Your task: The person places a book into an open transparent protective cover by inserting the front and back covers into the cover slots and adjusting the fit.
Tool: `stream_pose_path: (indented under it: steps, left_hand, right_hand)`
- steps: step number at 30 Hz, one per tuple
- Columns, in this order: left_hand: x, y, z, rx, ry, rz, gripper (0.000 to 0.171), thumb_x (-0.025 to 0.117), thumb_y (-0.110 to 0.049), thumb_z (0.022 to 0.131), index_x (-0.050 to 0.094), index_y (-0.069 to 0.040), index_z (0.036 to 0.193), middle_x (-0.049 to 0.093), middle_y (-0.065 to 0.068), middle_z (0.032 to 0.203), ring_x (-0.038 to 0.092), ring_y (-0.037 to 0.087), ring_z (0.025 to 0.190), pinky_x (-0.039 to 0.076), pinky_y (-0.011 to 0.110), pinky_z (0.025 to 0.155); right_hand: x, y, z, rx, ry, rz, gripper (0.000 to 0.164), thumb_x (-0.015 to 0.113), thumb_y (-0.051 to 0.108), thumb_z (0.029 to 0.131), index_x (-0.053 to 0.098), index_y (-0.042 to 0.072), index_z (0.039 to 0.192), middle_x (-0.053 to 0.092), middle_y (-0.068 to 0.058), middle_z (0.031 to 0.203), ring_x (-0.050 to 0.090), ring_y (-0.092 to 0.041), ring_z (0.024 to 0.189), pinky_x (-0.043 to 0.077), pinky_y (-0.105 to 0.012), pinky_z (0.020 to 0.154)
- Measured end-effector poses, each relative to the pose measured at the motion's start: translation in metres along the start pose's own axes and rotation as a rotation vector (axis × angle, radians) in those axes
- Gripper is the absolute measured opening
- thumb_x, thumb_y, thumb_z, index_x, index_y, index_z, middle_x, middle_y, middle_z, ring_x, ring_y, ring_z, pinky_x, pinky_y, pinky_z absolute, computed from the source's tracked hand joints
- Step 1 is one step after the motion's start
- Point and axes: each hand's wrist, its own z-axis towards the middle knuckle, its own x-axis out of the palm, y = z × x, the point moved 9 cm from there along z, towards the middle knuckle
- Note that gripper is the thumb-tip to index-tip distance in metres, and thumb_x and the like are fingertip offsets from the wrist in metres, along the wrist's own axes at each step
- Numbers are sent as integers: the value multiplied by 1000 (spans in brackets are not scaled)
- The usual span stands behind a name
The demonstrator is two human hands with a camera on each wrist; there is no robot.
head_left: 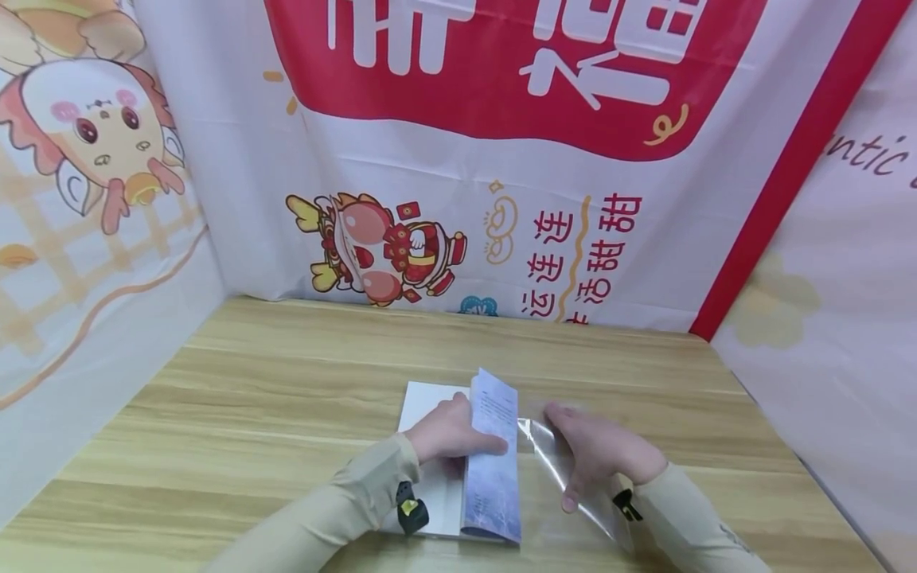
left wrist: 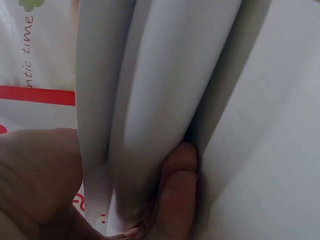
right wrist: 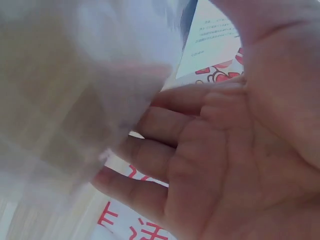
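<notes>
Booklet: The booklet (head_left: 494, 497) is on the counter (head_left: 251, 398) in front of the person, its white part (head_left: 440, 509) flat on the left and its blue part (head_left: 491, 410) bent up on the right
Left grip: The left grip (head_left: 450, 430) holds the bent pages (left wrist: 150, 75), with the thumb on the blue side and other fingers tucked in behind, by the white side
Right grip: The right grip (head_left: 605, 450) is wide and loose, and its fingertips touch the edge of a clear plastic sheet (right wrist: 55, 110)
Nearer hand: The left one, right on the booklet; for the right one, the booklet is off to the left, near but apart
Booklet's long way: It goes from the person out to the cloth wall (head_left: 401, 155), and the far end of the blue part leans a bit left
Booklet's ends: One short end points at the wall and the other at the person; the tiny print is too small to read
Plastic: It is just right of the blue part, its shiny edge slanting from far left to near right; I cannot tell if it touches the booklet
</notes>
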Motion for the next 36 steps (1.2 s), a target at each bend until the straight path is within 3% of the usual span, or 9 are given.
stream_pose_path:
  steps: [1,3,5,7,10,17,28,36]
  left_hand:
    - [0,0,0,-2,2,1,69,79,-33,73,40,4,116,61,10,72,63,22,52,51,35,45]
    - [1,-1,0,-9,5,4,69,79,-33,73,40,4,116,61,10,72,63,23,52,51,36,45]
    - [1,-1,0,-20,4,17,71,79,-33,73,39,5,116,61,11,71,63,23,51,51,36,44]
    - [1,-1,0,-28,0,31,73,79,-34,73,38,6,118,60,11,71,62,24,50,51,35,44]
    - [2,-1,0,-38,-5,54,77,80,-36,72,37,7,119,60,11,70,62,24,49,51,35,43]
    - [3,-3,0,-33,-11,86,78,80,-37,70,38,8,119,60,12,68,61,25,47,50,34,41]
    - [4,-8,0,-35,-33,141,66,82,-39,68,45,1,105,59,10,68,59,23,44,48,33,38]
    - [7,-15,0,-1,-9,179,48,84,-36,66,55,-7,92,60,5,65,59,21,43,48,34,38]
  right_hand:
    - [-1,1,0,-13,-5,-6,102,91,41,34,44,11,119,52,-2,104,51,-20,92,46,-36,76]
    - [-1,3,-1,-20,8,-15,112,91,43,37,43,1,130,52,-12,123,51,-28,109,43,-41,89]
    - [1,2,-2,-20,37,-12,125,89,48,41,35,-5,140,37,-21,142,38,-36,128,33,-44,102]
    - [3,1,-3,-20,71,-3,132,87,53,43,27,-6,145,18,-25,151,18,-39,138,21,-47,108]
    - [5,1,-5,-38,96,18,132,84,56,46,25,-7,145,12,-27,151,12,-42,139,19,-49,108]
    - [4,1,-6,-48,92,28,126,83,54,50,26,-6,145,12,-28,151,13,-43,138,18,-51,107]
    - [1,2,-8,-92,84,22,122,85,47,51,27,-8,144,14,-27,151,13,-44,137,17,-52,107]
    - [1,0,-6,-61,75,29,124,87,44,49,27,-7,145,14,-26,152,15,-42,138,19,-50,108]
